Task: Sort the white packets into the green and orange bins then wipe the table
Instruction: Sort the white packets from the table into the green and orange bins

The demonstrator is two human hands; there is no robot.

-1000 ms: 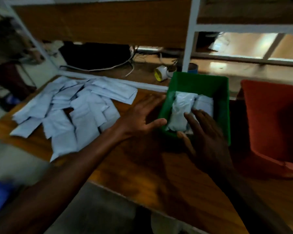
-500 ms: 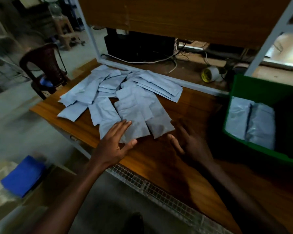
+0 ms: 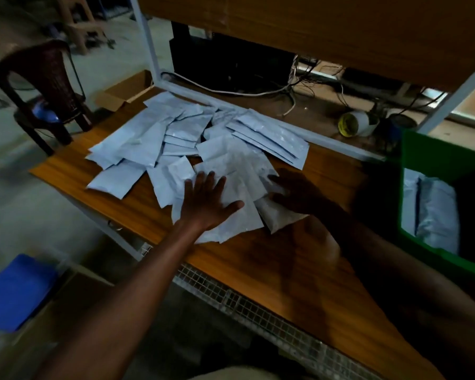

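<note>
A wooden table (image 3: 272, 264) carries a loose pile of white packets (image 3: 192, 144). The left hand (image 3: 207, 202) lies flat on the nearest packets, fingers spread; the right hand (image 3: 296, 192) curls onto one beside it. More packets fill the green bin (image 3: 412, 149) at right.

Wooden table (image 3: 272, 259) carries white packets (image 3: 176, 138) (loose overlapping pile, left half) & green bin (image 3: 412, 149) at rt edge.

Dim workroom with a grey concrete floor (image 3: 17, 204)

A dark plastic chair (image 3: 43, 86) stands left of the wooden table (image 3: 272, 259); a cardboard box (image 3: 124, 90) lies behind, cables (image 3: 291, 89) under the shelf.
</note>
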